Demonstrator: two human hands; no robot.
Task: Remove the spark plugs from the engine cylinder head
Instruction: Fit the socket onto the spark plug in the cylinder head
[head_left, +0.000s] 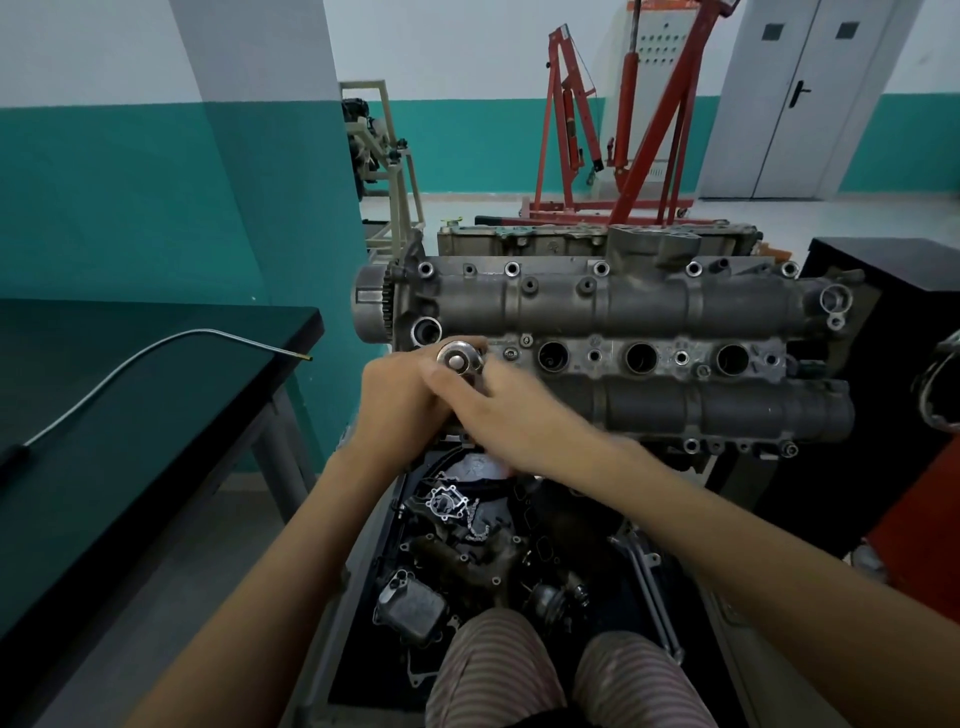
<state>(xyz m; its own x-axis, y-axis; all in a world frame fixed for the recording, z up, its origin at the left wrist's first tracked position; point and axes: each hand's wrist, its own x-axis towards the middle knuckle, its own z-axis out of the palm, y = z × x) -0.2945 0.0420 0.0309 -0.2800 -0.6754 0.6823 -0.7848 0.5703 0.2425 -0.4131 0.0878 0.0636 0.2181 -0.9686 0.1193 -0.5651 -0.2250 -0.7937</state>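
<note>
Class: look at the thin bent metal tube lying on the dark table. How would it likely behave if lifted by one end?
The thin bent metal tube looks slim, so probably light. Its held curve suggests it is stiff, perhaps springy. Being round, it may roll on the dark table.

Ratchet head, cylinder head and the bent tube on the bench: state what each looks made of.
Ratchet head: polished, chrome-like steel, judging by its bright mirror glints.
Cylinder head: cast metal, probably aluminium; dull grey, grainy, grimy surface with moulded ribs and bosses.
Bent tube: thin metal tubing, satin silver sheen; its tip looks brass-coloured, though it is too small to be sure.
</note>
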